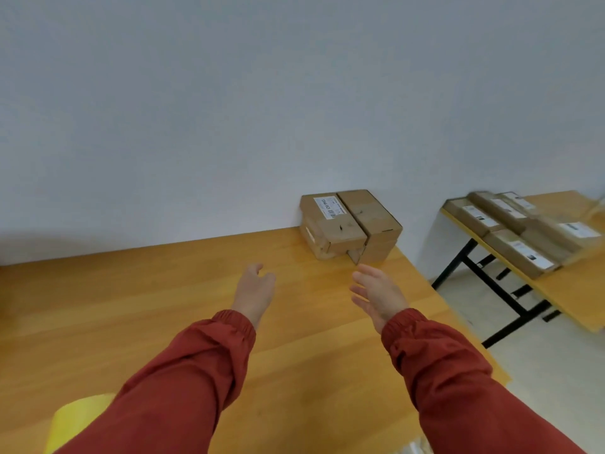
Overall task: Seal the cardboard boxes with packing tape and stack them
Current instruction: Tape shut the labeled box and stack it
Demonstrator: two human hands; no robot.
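Cardboard boxes (350,224) sit at the counter's (163,306) far edge near its right corner, long axes running away; both empty, open hands reach, right hand (376,294) nearer than left hand (255,290).

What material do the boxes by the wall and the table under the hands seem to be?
Boxes: brown corrugated cardboard, matte, with folded flaps and a white paper label. Table: looks like wood or wood-pattern laminate, smooth, with an orange grain pattern.
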